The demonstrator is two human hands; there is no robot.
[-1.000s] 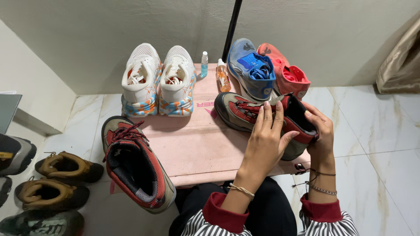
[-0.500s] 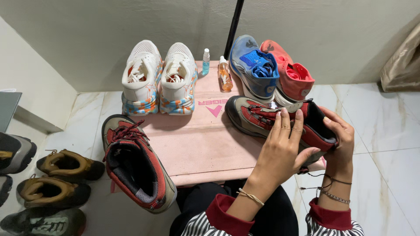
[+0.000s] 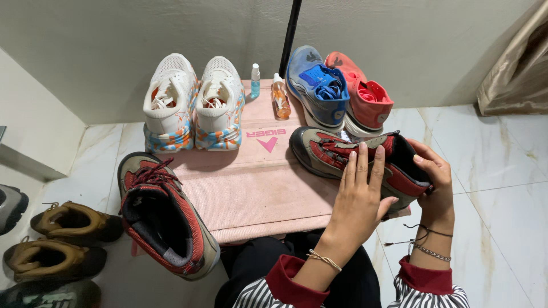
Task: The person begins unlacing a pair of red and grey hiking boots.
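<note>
Home corner: tiled floor (image 3: 496,171), shoes (image 3: 171,102)
</note>
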